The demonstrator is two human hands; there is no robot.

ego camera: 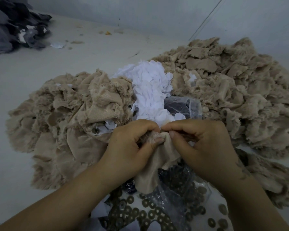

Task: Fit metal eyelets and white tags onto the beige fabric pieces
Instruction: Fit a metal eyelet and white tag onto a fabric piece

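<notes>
Both hands meet over one beige piece (154,162), held just above the scattered eyelets (150,212). The left hand (132,144) has its fingers curled round a bunched, frayed edge of the piece, thumb pressed against the fold; the right hand (198,144) pinches the same fold from the other side, thumb tip and curled fingers closed on the cloth. Whether an eyelet or a tag already sits between the fingertips cannot be told, since the fingers hide that spot. The rest of the piece hangs down between the wrists onto a clear bag (172,189) of dark eyelets. Beyond the hands lies the heap of white tags (150,87), with a second bag (182,105) beside it, and beige heaps spread to the left (65,114) and right (232,90); a dark fabric pile (15,25) sits far off at the upper left. The likely step is lining up the small parts at the fold. The risks, as I judge them: the frayed threads could catch in the eyelet and keep it from seating; a small part could slip from so tight a pinch and vanish among the loose eyelets below; and the hanging cloth could drag eyelets off the sheet when it is lifted away.
</notes>
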